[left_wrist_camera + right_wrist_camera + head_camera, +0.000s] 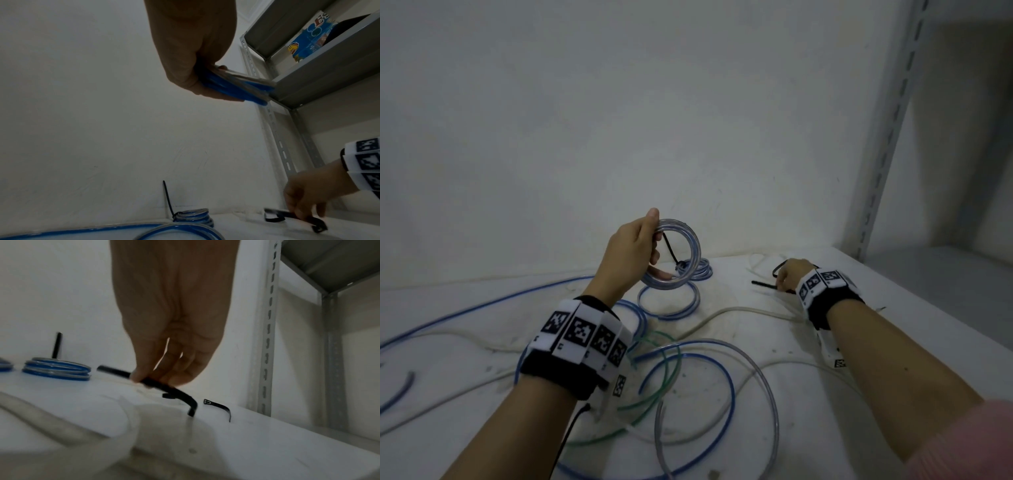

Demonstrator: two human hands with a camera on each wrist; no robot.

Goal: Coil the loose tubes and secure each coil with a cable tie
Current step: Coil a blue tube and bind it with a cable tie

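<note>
Nearest us, several loose tubes (pixel 688 377), blue, green and clear, sprawl uncoiled across the white table (pixel 893 325); we judge these make up most of what is left. Just beyond, another blue ring (pixel 669 303) lies flat, and we cannot tell whether it is tied. Above it our left hand (pixel 635 253) grips a freshly wound coil (pixel 681 253) of clear-blue tube, held upright off the table and not yet tied. To the right our right hand (pixel 789 274) pinches a black cable tie (pixel 164 386) at the table surface, with a spare tie (pixel 218 407) just beside it. Farthest back, by the wall, a finished coil (pixel 698 269) rests with its tie tail sticking up. So we count one secured, one awaiting its tie.
</note>
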